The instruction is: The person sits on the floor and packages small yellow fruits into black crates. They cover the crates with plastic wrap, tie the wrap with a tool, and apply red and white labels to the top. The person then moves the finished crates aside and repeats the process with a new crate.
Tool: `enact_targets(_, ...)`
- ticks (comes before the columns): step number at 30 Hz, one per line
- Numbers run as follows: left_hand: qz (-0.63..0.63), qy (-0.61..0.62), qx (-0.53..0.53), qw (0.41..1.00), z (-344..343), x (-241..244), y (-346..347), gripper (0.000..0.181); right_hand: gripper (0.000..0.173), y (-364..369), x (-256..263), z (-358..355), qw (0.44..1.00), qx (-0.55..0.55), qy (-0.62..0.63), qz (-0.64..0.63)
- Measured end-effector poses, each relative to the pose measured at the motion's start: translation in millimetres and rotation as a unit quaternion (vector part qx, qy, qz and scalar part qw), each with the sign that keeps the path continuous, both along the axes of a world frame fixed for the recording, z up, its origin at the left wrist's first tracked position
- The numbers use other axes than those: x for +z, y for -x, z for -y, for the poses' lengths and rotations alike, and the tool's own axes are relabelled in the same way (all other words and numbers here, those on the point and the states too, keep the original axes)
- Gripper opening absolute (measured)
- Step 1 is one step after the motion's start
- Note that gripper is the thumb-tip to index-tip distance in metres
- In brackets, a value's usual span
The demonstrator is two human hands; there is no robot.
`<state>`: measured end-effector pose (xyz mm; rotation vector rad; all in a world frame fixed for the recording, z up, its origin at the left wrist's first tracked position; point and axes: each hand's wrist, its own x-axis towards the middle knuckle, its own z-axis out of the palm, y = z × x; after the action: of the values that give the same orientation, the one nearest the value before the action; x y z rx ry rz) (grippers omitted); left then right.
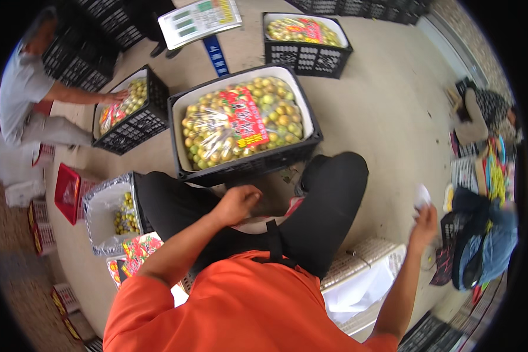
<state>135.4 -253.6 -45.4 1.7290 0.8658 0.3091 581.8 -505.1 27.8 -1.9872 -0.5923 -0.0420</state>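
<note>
In front of my knees stands a black plastic crate (246,166) with a pale liner, full of green and yellow round fruit (286,115) under clear film. A red printed sheet (245,116) lies on the film. My left hand (238,203) is over my lap, near the crate's front edge, its fingers curled; whether it holds anything is hidden. Out to the right, my right hand (423,226) pinches a small white piece (422,196), blurred, perhaps paper or a sticker. Below that hand, a white basket (356,268) holds white sheets.
A scale display (200,22) rises behind the crate. Another fruit crate (308,57) stands beyond. At left, a person (24,97) touches a crate of fruit (134,116); nearer are a lined crate (103,215) and red basket (68,193). Clothes (479,246) lie at right, near another person.
</note>
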Motion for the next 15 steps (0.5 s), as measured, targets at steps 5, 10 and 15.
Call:
enact_targets(5, 0.042, 0.070, 0.086, 0.993, 28, -4, 31, 0.020, 0.016, 161, 35, -254, 0.920, 0.374, 0.026, 0.111)
enact_targets(10, 0.099, 0.148, 0.187, 0.966, 32, 34, 60, 0.022, 0.011, 272, 14, -408, 0.808, 0.510, -0.043, 0.292)
enact_targets(15, 0.125, 0.160, 0.256, 0.945, 14, 49, 81, 0.022, 0.015, 324, -83, -426, 0.609, 0.599, 0.270, 0.444)
